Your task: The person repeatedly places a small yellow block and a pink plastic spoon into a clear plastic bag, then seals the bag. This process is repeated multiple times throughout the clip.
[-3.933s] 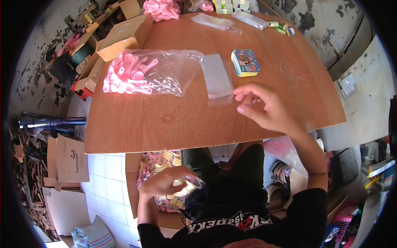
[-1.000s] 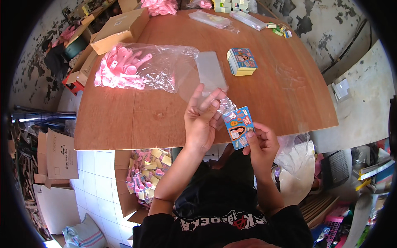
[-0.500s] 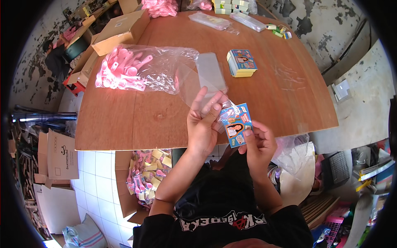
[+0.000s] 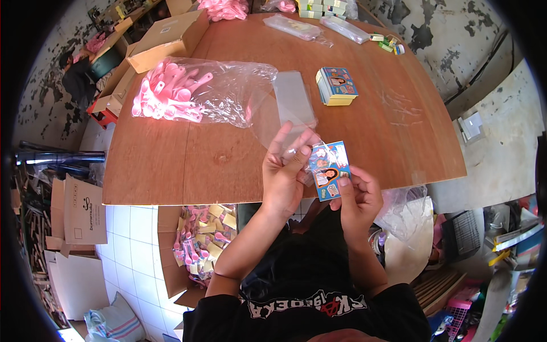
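My left hand (image 4: 284, 174) pinches a clear plastic bag (image 4: 307, 163) between thumb and fingers, just past the table's near edge. A blue printed card (image 4: 329, 178) with a picture of a person is gripped by my right hand (image 4: 360, 196) at its right edge. Shiny film lies over the card's upper left part; how far the card sits inside the bag I cannot tell. Beyond my left hand lies a flat stack of clear bags (image 4: 293, 97). A stack of matching cards (image 4: 337, 86) stands to its right.
On the brown table (image 4: 228, 165), a large clear bag of pink measuring spoons (image 4: 171, 94) lies at left, near a cardboard box (image 4: 168, 41). Below the table edge, an open carton (image 4: 205, 242) holds packed pink spoons with cards. A person (image 4: 82, 80) is at the far left.
The card has shifted slightly right and stands a bit more upright. Glare from the film now reaches across more of its upper part. Both hands keep their holds.
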Demonstrator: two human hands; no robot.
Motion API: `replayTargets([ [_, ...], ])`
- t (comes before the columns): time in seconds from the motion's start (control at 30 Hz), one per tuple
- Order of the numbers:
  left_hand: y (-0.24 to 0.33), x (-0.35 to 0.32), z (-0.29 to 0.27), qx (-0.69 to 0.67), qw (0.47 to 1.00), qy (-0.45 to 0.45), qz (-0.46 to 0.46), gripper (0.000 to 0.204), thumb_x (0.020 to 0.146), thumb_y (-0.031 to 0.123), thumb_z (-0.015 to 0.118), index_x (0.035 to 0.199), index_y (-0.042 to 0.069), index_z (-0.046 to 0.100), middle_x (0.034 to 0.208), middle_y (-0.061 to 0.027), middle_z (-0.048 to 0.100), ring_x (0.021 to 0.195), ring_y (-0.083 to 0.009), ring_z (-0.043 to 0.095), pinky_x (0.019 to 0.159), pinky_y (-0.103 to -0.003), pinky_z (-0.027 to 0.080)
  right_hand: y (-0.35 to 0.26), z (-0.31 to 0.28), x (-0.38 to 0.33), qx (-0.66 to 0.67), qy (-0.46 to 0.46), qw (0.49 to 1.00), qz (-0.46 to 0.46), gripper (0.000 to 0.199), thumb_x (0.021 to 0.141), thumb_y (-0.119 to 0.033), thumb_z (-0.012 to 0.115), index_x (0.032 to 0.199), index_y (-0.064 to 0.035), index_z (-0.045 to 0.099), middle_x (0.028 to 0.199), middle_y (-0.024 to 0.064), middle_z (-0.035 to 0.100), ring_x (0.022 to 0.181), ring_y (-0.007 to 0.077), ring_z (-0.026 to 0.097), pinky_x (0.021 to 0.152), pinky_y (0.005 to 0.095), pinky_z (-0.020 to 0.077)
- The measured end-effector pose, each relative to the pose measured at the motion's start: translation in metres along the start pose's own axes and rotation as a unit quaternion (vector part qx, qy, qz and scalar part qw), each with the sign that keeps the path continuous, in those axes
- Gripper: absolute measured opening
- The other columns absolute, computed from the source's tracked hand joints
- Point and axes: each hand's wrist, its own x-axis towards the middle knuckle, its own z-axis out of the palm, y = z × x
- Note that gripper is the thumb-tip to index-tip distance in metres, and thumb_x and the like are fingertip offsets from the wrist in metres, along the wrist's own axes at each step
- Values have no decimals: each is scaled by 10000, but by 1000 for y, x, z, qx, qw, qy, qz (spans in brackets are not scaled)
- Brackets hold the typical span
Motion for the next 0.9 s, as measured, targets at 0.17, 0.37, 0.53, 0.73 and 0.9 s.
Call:
replayTargets([
  [0.17,0,-3,3,-15,1000,-4,-8,539,889,-44,607,1379,67,410,1242,-197,581,1117,-230,601,870,-333,558,3,2,-3,2,-30,1000,9,227,903,-27,627,1113,43,577,867,114,663,550,57,573,447,175,438],
  [0.37,-5,-6,-2,12,998,-58,-10,524,874,-52,611,1358,58,442,1206,-163,596,1109,-236,593,897,-364,539,6,3,-3,-24,-57,998,15,234,898,-16,630,1122,43,601,849,99,663,541,55,579,448,175,436],
  [0.53,-3,-13,6,32,997,-56,-32,514,891,-14,615,1359,54,415,1162,-152,608,1028,-211,621,827,-332,555,6,4,2,8,-96,995,17,304,890,13,623,1184,54,557,921,121,658,631,87,626,513,196,494],
  [0.73,5,-13,13,-15,998,-31,-48,422,905,38,619,1298,21,465,1111,-148,632,952,-205,655,718,-315,580,14,1,2,144,-140,979,10,352,885,53,605,1216,60,483,1059,165,623,847,161,659,709,268,558],
  [0.9,5,-20,6,21,992,-69,-103,342,915,55,607,1244,23,519,1148,-131,627,988,-196,645,763,-328,572,18,-1,0,103,-150,983,9,275,890,34,619,1146,63,520,1023,144,639,869,152,656,742,270,553],
])
